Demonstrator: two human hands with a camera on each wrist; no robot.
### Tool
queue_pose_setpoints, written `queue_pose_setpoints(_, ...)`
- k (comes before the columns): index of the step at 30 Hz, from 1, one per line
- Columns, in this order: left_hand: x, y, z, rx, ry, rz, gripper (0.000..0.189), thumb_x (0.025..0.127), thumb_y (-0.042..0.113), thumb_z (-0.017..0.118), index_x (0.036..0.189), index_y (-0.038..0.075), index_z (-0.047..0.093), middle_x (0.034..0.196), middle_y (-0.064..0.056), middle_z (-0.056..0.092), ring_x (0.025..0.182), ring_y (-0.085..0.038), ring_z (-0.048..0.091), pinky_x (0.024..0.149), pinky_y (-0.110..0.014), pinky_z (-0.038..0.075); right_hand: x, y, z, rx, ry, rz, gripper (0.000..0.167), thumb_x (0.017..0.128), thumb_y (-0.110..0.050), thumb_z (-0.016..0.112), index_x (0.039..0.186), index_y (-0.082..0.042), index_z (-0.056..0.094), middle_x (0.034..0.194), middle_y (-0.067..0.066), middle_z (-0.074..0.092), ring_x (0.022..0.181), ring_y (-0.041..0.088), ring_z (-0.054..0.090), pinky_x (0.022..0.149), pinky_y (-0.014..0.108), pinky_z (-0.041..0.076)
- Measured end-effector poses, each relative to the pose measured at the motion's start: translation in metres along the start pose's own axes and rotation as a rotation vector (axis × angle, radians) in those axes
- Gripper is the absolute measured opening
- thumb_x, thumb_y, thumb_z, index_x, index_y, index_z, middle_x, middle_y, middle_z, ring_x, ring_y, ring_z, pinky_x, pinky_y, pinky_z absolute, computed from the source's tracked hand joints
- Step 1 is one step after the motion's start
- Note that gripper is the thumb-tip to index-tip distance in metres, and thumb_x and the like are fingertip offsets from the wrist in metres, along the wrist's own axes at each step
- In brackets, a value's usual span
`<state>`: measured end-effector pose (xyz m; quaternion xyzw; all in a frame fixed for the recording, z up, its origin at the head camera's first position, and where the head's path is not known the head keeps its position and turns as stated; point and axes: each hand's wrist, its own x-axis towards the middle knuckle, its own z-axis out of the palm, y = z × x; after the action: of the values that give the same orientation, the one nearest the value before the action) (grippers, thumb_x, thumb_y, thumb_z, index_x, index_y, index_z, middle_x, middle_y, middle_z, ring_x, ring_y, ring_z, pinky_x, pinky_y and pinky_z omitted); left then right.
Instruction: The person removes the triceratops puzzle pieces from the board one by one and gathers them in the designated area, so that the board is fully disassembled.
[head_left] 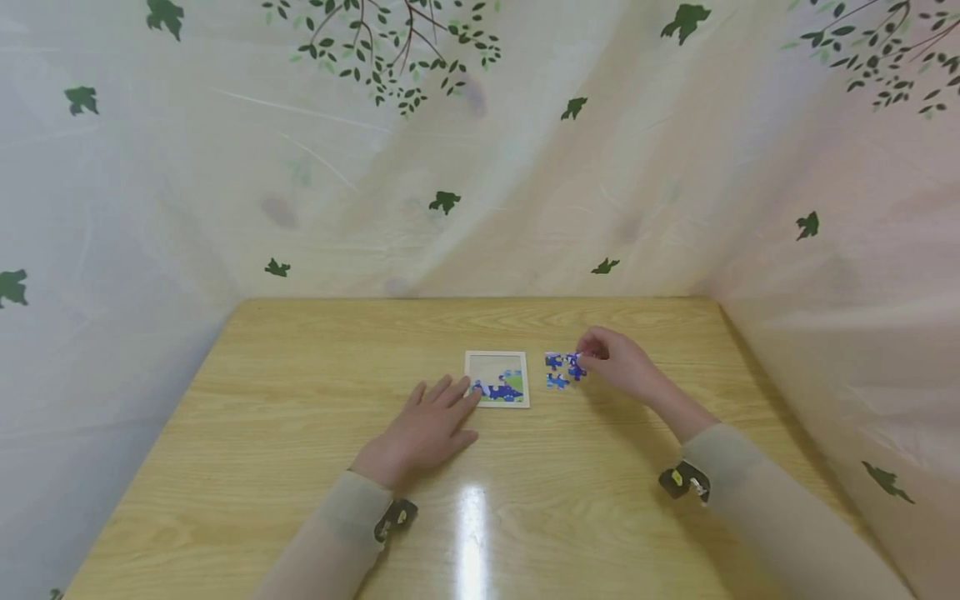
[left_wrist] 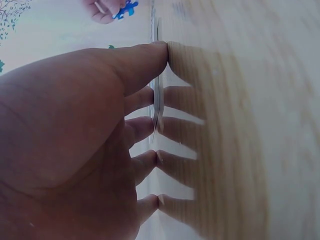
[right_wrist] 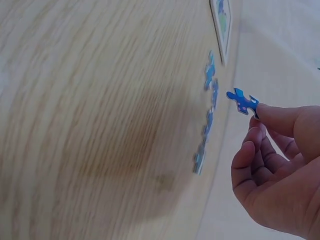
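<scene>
A small white-framed jigsaw puzzle tray (head_left: 491,356) lies on the table, its lower part filled with blue and green pieces. My left hand (head_left: 423,429) rests at its left edge with the fingers spread; in the left wrist view the fingertips touch the tray edge and the table. Right of the tray, my right hand (head_left: 617,362) pinches a blue jigsaw piece (right_wrist: 243,101) between thumb and forefinger, raised off the table. Below it lie several loose blue jigsaw pieces (head_left: 557,381), seen edge-on as a row in the right wrist view.
The wooden table (head_left: 300,358) runs back to a pale curtain (head_left: 510,233) printed with leaves, which also hangs along both sides. A dark wrist camera (head_left: 395,518) sits on the left sleeve and another wrist camera (head_left: 684,481) on the right.
</scene>
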<state>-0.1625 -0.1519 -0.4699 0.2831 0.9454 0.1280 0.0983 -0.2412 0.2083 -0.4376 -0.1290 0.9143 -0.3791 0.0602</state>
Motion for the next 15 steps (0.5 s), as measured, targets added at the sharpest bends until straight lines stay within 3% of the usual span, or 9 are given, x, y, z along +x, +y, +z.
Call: queue_pose_setpoints(15, -0.002, 0.001, -0.001, -0.015, -0.004, -0.005, 0.07, 0.117, 0.049, 0.05, 0.176, 0.018, 0.03, 0.183, -0.01, 0.019, 0.169, -0.039, 0.013, 0.134, -0.065, 0.005, -0.011, 0.006, -0.006, 0.028, -0.078, 0.047, 0.014, 0.106, -0.004, 0.072, 0.118, 0.003, 0.07, 0.109, 0.014, 0.072, 0.104, 0.029, 0.067, 0.09, 0.037, 0.057)
